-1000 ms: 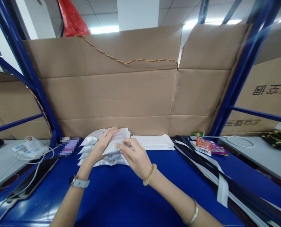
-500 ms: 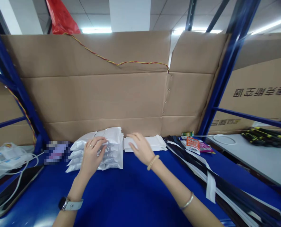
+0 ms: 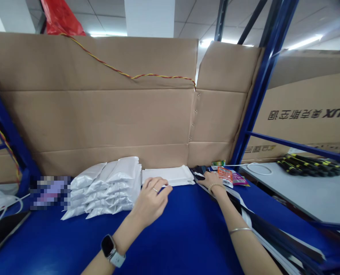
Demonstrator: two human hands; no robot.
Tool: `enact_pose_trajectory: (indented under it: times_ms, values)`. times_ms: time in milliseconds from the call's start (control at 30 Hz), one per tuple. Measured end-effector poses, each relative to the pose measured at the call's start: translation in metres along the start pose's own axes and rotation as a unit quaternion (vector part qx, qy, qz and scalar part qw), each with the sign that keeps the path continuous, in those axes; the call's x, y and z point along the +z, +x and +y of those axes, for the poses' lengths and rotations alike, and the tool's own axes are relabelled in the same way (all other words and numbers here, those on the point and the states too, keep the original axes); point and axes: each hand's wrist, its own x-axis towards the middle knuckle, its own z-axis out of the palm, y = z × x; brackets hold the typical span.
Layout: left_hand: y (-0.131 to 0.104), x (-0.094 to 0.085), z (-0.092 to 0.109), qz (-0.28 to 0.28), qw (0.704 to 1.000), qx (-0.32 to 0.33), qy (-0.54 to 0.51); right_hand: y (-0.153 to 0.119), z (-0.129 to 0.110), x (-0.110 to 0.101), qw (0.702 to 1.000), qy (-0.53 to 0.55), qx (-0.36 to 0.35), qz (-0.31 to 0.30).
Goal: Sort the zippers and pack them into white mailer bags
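Note:
My left hand (image 3: 153, 200), with a ring and a watch on the wrist, hovers over the blue table just in front of a flat stack of white bags (image 3: 170, 176). Its fingers are apart and hold nothing. At the right, my right hand (image 3: 212, 180) rests on the far end of the long black and white strips (image 3: 246, 214); its fingertips are partly hidden, so its grip cannot be made out. Several filled white packets (image 3: 109, 187) lie piled in layers to the left of the flat bags.
Small orange (image 3: 225, 176) and purple packets (image 3: 240, 179) lie beside my right hand. A cardboard panel (image 3: 109, 118) stands behind the blue table (image 3: 170, 236). At the left are a dark flat device (image 3: 6, 233) and white cables. Black and yellow items (image 3: 313, 165) lie far right.
My left hand has left the packet pile and moved right. My right hand has moved right, from over the flat white bags to the strips. The view has turned slightly right.

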Motion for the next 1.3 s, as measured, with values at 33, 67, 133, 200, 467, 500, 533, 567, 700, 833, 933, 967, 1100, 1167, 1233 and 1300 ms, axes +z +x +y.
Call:
enact_pose_trajectory:
  times_ms: [33,67,133,200,467,500,533,567,700,833,933,967,1100,1167,1233,1300]
  values:
    - [0.003,0.008,0.005,-0.025,1.0,0.004,-0.005,0.001,-0.001,0.002,1.0,-0.015,0.003,-0.006]
    - [0.004,0.015,0.009,-0.045,0.999,0.005,-0.01,0.001,-0.001,0.004,1.0,-0.028,0.006,-0.01]
    - [0.002,0.028,0.015,-0.076,0.997,0.004,-0.021,0.004,-0.002,0.007,0.999,-0.028,0.012,-0.009]
    - [-0.004,0.037,0.017,-0.098,0.995,0.007,-0.029,0.006,-0.001,0.008,1.0,0.015,0.024,0.007]
    - [-0.019,0.044,0.013,-0.093,0.99,-0.059,-0.093,0.017,0.011,0.006,0.984,0.166,0.043,0.053]
    - [-0.018,0.044,0.013,-0.086,0.986,-0.081,-0.117,0.02,0.012,0.005,0.98,0.187,0.043,0.061]
    - [-0.018,0.045,0.014,-0.078,0.981,-0.106,-0.145,0.022,0.014,0.003,0.975,0.209,0.043,0.069]
    - [-0.017,0.046,0.015,-0.071,0.973,-0.132,-0.178,0.024,0.015,0.001,0.968,0.233,0.042,0.078]
    - [-0.015,0.051,0.013,-0.067,0.91,-0.257,-0.319,0.027,0.012,-0.007,0.933,0.345,0.028,0.1]
    - [-0.018,0.057,0.005,-0.079,0.792,-0.388,-0.464,0.017,-0.001,-0.017,0.867,0.492,-0.007,0.082]
    - [-0.021,0.06,0.001,-0.058,0.701,-0.444,-0.555,0.002,-0.019,-0.03,0.755,0.652,-0.052,0.032]
    - [-0.022,0.06,0.0,-0.048,0.677,-0.456,-0.576,-0.005,-0.027,-0.034,0.728,0.683,-0.067,0.013]
    - [-0.024,0.063,-0.001,0.001,0.611,-0.48,-0.63,-0.037,-0.066,-0.043,0.719,0.68,-0.123,-0.073]
    - [-0.026,0.066,-0.004,0.034,0.58,-0.487,-0.652,-0.055,-0.087,-0.039,0.728,0.654,-0.156,-0.131]
    - [-0.027,0.072,-0.009,0.065,0.542,-0.495,-0.676,-0.073,-0.105,-0.028,0.734,0.623,-0.193,-0.188]
    - [-0.029,0.077,-0.014,0.089,0.499,-0.508,-0.696,-0.089,-0.118,-0.016,0.742,0.586,-0.233,-0.227]
